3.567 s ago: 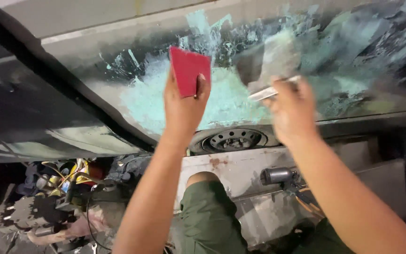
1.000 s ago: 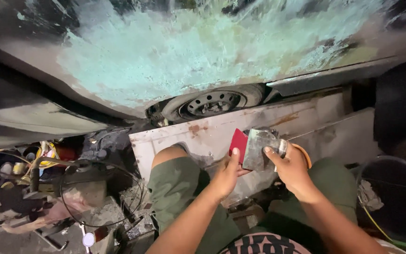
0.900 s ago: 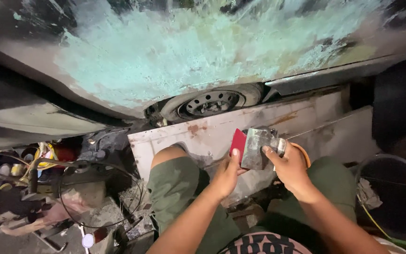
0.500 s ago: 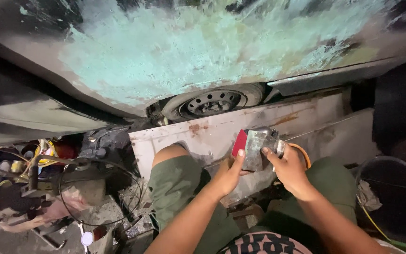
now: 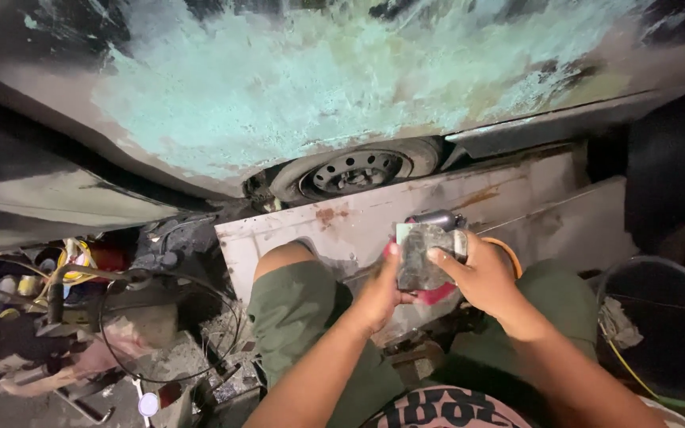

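**Both hands on the putty knife, over your lap**

Your right hand (image 5: 481, 277) is closed around the handle end of a metal putty knife (image 5: 420, 255); thumb lies across the blade, which is coated w/ grey filler. Your left hand (image 5: 380, 289) comes in from the other side, fingers curled, fingertips (image 5: 391, 252) pressed on the blade's left edge. A red plastic spreader (image 5: 438, 294) shows just below the blade, tucked between the two hands; can't tell which hand actually has it. All of this sits above your knees, green shorts (image 5: 303, 317) underneath.

To do it well, I'd say: keep the blade flat and steady w/ the right, work the edge w/ the left in short strokes, and keep filler off your fingers.

Behind the hands, a rusty white metal panel (image 5: 342, 230) leans on the floor. Above it a car body panel (image 5: 319, 87) is smeared w/ pale green filler, grey round the edges; a bare steel wheel (image 5: 350, 170) shows under it.

Packages, labels: none readable. Right of you, a black bucket (image 5: 663, 329) w/ a yellow-green rim line. Left, on the floor, a clutter of black cable (image 5: 160, 325), yellow and red bits (image 5: 81, 257), and a small round white lid (image 5: 148, 404).
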